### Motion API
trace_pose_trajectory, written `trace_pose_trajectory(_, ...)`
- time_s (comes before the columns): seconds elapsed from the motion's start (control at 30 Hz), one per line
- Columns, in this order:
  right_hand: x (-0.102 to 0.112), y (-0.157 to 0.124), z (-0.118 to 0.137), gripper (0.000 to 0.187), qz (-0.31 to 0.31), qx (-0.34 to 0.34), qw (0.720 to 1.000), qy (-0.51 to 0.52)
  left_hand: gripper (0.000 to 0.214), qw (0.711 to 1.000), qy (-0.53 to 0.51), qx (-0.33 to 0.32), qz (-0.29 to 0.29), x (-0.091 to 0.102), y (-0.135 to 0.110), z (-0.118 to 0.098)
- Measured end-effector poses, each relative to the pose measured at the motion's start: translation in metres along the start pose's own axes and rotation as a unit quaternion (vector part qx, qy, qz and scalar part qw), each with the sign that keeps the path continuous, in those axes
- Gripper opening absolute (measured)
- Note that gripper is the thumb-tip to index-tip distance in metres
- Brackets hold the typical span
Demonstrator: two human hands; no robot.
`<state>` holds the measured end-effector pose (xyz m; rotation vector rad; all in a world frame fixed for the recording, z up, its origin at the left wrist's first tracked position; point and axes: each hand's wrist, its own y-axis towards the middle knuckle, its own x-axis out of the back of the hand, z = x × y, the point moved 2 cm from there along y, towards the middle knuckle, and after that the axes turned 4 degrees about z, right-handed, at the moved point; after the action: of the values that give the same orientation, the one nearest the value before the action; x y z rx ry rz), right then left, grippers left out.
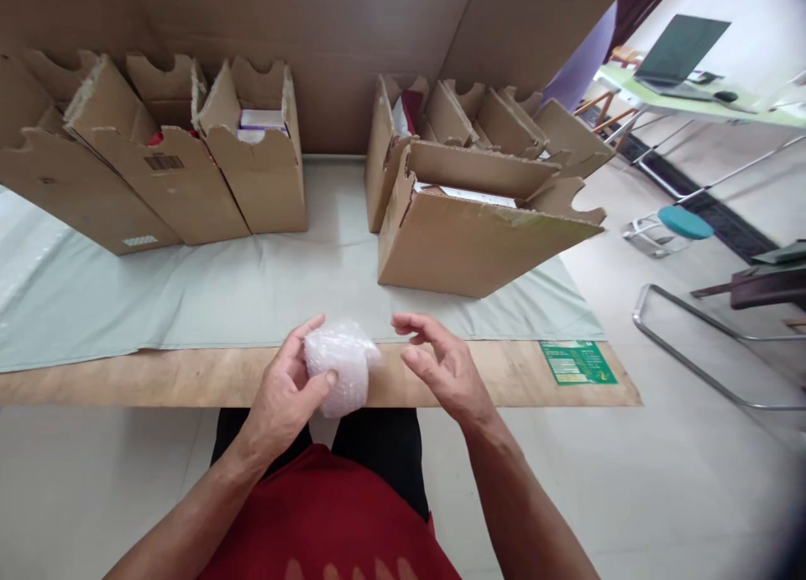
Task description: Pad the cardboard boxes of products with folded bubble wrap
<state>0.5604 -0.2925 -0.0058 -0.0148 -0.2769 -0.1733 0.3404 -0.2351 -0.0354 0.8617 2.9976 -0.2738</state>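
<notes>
My left hand (286,391) is closed round a small bundle wrapped in clear bubble wrap (340,370), held just above the near edge of the wooden table (189,378). Thumb and fingers press on the bundle's left side. What is inside the wrap does not show. My right hand (437,366) hovers just right of the bundle with its fingers apart and slightly curled, holding nothing and not touching the wrap.
A pale green sheet (220,299) covers most of the table. Open cardboard boxes stand at the back left (252,156) and back right (472,227), some with packets inside. A green label (576,362) lies at the table's right corner. A stool (683,223) and metal frames stand on the floor to the right.
</notes>
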Motion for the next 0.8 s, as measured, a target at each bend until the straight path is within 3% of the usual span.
trace_pose_trajectory(0.17,-0.003,0.005,0.002,0.087,0.204,-0.046,0.970,0.122,0.080,0.977,0.160,-0.070,0.120,-0.011,-0.005,-0.018)
trace_pose_trajectory(0.2,-0.005,0.004,0.004,0.085,0.225,-0.046,0.967,0.111,0.081,0.972,0.178,-0.077,0.131,-0.014,-0.005,-0.018)
trace_pose_trajectory(0.27,-0.006,0.000,0.008,0.059,0.233,-0.039,0.971,0.042,0.081,0.968,0.196,-0.076,0.134,-0.017,-0.002,-0.016)
trace_pose_trajectory(0.33,-0.004,-0.006,0.012,0.028,0.212,-0.033,0.976,-0.043,0.077,0.968,0.207,-0.068,0.126,-0.019,0.002,-0.011)
trace_pose_trajectory(0.37,-0.003,-0.009,0.013,0.021,0.200,-0.032,0.976,-0.078,0.074,0.966,0.217,-0.068,0.120,-0.020,0.003,-0.009)
trace_pose_trajectory(0.47,0.007,-0.017,0.018,0.016,0.176,-0.015,0.974,-0.145,0.062,0.956,0.254,-0.093,0.117,-0.022,0.007,-0.005)
trace_pose_trajectory(0.53,0.025,-0.021,0.025,0.013,0.162,0.000,0.977,-0.138,0.053,0.945,0.271,-0.144,0.111,-0.021,0.010,-0.010)
trace_pose_trajectory(0.63,0.075,-0.024,0.050,0.017,0.094,0.013,0.994,-0.054,0.046,0.917,0.308,-0.242,0.071,-0.018,0.020,-0.036)
trace_pose_trajectory(0.7,0.119,-0.019,0.074,0.021,-0.009,0.033,0.999,0.002,0.043,0.884,0.349,-0.311,0.031,-0.021,0.035,-0.062)
trace_pose_trajectory(0.8,0.183,0.005,0.104,0.026,-0.172,0.100,0.980,0.019,0.042,0.812,0.399,-0.425,-0.018,-0.038,0.071,-0.102)
